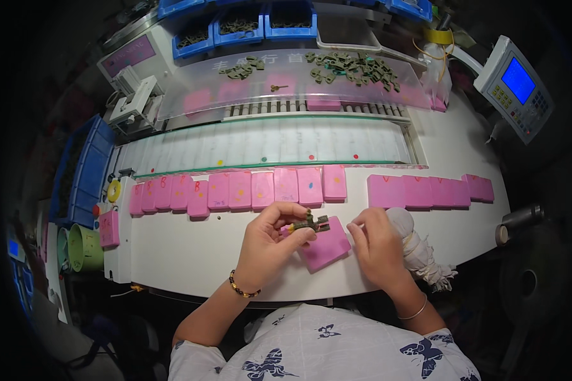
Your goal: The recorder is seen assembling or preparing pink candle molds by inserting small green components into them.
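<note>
My left hand (274, 240) is closed, with thumb and fingers pinching a small dark green forked part (313, 223). A bit of yellow shows between the fingers beside it. Below and just right of that part, a flat pink block (327, 246) lies on the white table. My right hand (378, 244) is at the block's right side, thumb and forefinger drawn together. Whatever those fingertips may hold is too small to make out. Against the back of my right hand rests a white cloth bundle (419, 247), tied into a round head.
Pink blocks (262, 189) line the table's far side, with more pink blocks (419, 192) at right. Behind runs a glass-topped white strip (264, 143). A translucent shelf (190, 82) carries loose green parts (356, 68). Blue bins (238, 24) stand above; a keypad display (518, 82) is at right.
</note>
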The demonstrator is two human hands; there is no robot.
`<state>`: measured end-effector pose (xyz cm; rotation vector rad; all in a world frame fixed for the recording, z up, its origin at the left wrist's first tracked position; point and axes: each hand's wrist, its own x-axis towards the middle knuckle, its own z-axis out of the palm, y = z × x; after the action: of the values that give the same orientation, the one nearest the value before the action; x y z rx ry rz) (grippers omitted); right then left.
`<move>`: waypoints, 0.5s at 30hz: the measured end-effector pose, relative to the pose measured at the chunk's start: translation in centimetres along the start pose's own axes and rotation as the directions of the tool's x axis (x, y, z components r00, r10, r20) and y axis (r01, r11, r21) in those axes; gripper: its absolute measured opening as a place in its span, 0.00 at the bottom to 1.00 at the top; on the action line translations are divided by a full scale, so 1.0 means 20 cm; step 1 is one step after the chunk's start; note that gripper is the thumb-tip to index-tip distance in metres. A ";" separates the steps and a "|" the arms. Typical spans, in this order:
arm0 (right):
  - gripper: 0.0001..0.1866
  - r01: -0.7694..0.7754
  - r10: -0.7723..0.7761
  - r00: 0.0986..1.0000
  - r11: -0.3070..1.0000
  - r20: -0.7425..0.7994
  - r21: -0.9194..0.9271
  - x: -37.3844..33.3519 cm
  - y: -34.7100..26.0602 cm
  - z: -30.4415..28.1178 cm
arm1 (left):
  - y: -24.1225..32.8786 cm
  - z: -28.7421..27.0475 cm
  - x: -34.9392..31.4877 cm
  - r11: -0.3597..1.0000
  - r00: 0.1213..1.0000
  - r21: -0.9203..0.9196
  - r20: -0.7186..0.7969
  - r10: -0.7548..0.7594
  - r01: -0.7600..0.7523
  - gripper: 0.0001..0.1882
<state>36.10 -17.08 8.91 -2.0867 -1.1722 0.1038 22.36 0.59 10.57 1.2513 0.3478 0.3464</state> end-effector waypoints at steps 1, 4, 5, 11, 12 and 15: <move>0.09 -0.017 0.017 0.995 1.000 -0.094 -0.005 0.01 -0.04 -0.02 | -0.01 0.02 0.00 1.000 1.000 0.031 -0.002 -0.005 0.005 0.13; 0.11 0.098 -0.074 0.993 0.954 -0.094 0.283 0.07 -0.12 -0.09 | -0.03 0.04 0.00 0.989 0.997 0.138 0.062 0.048 -0.056 0.14; 0.12 0.083 -0.068 0.996 0.920 -0.051 0.383 0.07 -0.14 -0.10 | -0.03 0.05 -0.01 0.989 0.997 0.151 0.083 -0.002 -0.010 0.11; 0.09 0.270 -0.236 0.961 0.912 -0.144 0.308 0.09 -0.15 -0.05 | -0.03 0.08 -0.02 0.980 0.995 0.197 0.098 -0.031 0.011 0.10; 0.09 0.326 -0.290 0.941 0.914 -0.174 0.242 0.08 -0.15 -0.04 | -0.03 0.08 -0.03 0.989 0.991 0.127 0.103 -0.085 0.071 0.11; 0.10 0.439 -0.405 0.869 0.896 -0.285 0.065 0.07 -0.15 0.01 | -0.03 0.06 -0.03 0.992 0.984 0.001 0.128 -0.125 0.126 0.10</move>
<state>34.59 -14.97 11.03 -1.6270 -1.3844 -0.2936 22.51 -0.89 10.37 1.2314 0.3133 0.1590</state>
